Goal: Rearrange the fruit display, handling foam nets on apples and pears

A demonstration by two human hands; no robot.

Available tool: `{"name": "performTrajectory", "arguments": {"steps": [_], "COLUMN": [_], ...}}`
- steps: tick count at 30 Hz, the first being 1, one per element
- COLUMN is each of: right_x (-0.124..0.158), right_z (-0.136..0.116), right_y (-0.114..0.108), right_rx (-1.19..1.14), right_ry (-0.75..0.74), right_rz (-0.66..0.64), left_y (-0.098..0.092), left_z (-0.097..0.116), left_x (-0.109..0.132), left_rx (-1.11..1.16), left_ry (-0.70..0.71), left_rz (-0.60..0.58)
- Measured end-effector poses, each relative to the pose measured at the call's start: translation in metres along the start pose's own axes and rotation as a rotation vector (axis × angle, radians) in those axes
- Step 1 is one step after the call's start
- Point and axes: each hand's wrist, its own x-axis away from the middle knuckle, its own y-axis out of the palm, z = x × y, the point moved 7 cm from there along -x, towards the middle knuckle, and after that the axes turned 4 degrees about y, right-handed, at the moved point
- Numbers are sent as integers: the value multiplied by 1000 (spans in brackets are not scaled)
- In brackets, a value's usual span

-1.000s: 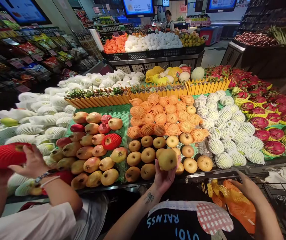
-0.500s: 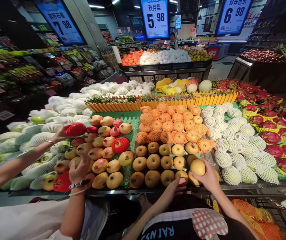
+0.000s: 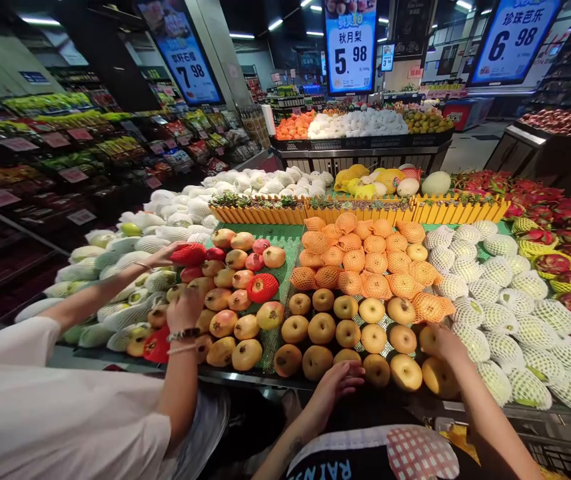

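A: What do the two hands show?

B: The right hand (image 3: 449, 345), right of centre, has its fingers bent over a brown pear (image 3: 426, 339). The inner side is hidden, so whether they grip or merely touch cannot be told. The left hand (image 3: 334, 383), bottom centre, has its fingers loosely spread and holds nothing, beside the front row of pears (image 3: 317, 362).

A: Where is the brown pear?

B: At the right end of the middle bare row on the counter (image 3: 260, 381), between another bare pear (image 3: 403, 339) and white-netted fruit (image 3: 470, 340), just below orange-netted fruit (image 3: 432, 307) in the frame.

A: What could go wrong?

B: Bruising seems the likeliest fault: the pear wears no net, and a push against close neighbours would press skin on skin. Released off balance, a round fruit could roll toward the near edge. A low sweep of the left hand might nudge the front row.
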Motion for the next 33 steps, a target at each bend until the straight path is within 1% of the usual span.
{"name": "performTrajectory", "arguments": {"steps": [1, 3, 5, 7, 10, 14, 15, 17, 20, 22, 24, 25, 26, 28, 29, 31, 33], "right_x": [-7, -21, -35, -48, -63, -69, -68, -63, -45, -26, -1, 13, 28, 63, 82, 118, 144], "right_z": [2, -1, -14, -30, -43, -42, -40, -34, -23, -19, -25, -34, -47, -81, -101, -138, -167], "right_y": [-9, -32, -49, -54, -52, -53, -56, -66, -93, -115, -133, -139, -141, -138, -134, -119, -101], "right_rx": [2, 36, 101, 162, 202, 204, 199, 183, 107, -21, -251, -397, -550, -820, -907, -963, -914], "right_ry": [9, 4, -42, -103, -103, -84, -86, -80, -32, -24, -114, -202, -316, -569, -685, -857, -947], "right_rz": [22, 130, 212, 201, 140, 110, 115, 172, 334, 437, 485, 469, 419, 257, 172, 27, -59], "left_y": [1, 4, 5, 6, 8, 6, 5, 2, -2, -3, 2, 8, 15, 35, 46, 63, 67], "left_z": [5, 14, 23, 29, 33, 34, 34, 36, 39, 40, 41, 42, 44, 50, 53, 62, 67], "left_x": [2, 5, 8, 9, 11, 15, 17, 20, 21, 19, 14, 12, 9, 6, 6, 10, 16], "left_rx": [2, 6, 18, 28, 33, 46, 45, 40, 46, 44, 23, 6, -16, -58, -65, -24, 38], "left_ry": [5, 14, 28, 49, 71, 72, 74, 83, 103, 114, 135, 154, 181, 261, 318, 475, 618], "left_rz": [0, 3, 15, 20, 12, 18, 23, 27, 19, 7, -17, -39, -65, -110, -131, -124, -25]}}
